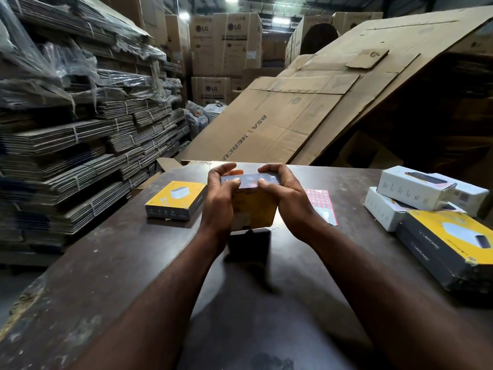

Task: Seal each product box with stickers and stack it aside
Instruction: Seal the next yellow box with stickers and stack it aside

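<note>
A yellow product box [253,209] stands on edge on the dark table [133,276], its grey end face turned up. My left hand [217,190] grips its left side and my right hand [286,193] its right side, with both thumbs pressed on the top edge. Right of that box lies a red-and-white sticker sheet [321,202], partly hidden behind my right hand. A second yellow box [176,200] lies flat to the left.
At the table's right edge sit two white boxes [426,192] stacked askew and a large yellow-and-grey box [448,244]. Bundled flat cardboard [80,145] is piled along the left. A big flattened carton [306,108] leans behind the table.
</note>
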The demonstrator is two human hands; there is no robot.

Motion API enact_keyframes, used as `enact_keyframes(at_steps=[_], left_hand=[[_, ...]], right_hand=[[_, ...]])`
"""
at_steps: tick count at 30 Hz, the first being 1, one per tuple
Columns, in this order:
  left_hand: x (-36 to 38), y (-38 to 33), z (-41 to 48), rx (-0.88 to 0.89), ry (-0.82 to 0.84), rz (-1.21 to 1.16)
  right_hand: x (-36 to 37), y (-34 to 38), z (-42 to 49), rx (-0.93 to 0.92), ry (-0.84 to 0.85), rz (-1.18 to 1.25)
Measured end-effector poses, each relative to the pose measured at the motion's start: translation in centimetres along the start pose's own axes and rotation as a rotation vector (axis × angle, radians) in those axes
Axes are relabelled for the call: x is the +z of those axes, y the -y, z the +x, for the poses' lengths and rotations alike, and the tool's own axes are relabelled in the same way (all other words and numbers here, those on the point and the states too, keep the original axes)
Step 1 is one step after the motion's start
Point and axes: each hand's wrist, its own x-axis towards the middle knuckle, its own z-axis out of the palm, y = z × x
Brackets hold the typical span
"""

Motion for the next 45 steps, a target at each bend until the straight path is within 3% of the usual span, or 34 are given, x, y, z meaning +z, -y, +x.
enact_keyframes(at_steps=[8,12,19,27,40,43,45], left_hand=[[-0.5,0.3,0.0,0.120,0.008,0.171],[-0.9,0.2,0.4,0.056,0.049,0.071],[-1.0,0.0,0.6,0.032,0.121,-0.062],[-0.9,1.0,0.3,0.166,0.085,0.228],[-1.6,3.5,1.3,-0.028,0.223,0.385],[-1.8,3.8,1.5,-0.072,0.258,0.453],[-2.0,3.7,1.6,-0.095,0.282,0.481]], right_hand=[[0.4,0.0,0.0,-0.026,-0.010,0.008],[0.1,0.2,-0.1,-0.044,0.011,-0.029],[-0.9,0.5,-0.1,-0.168,0.070,-0.309],[-2.2,0.2,0.3,-0.094,0.152,-0.169],[-3.2,-1.3,1.6,0.080,-0.144,0.332],[-3.3,-1.6,1.5,0.063,-0.180,0.281],[-3.2,-2.0,1.4,0.028,-0.209,0.097]])
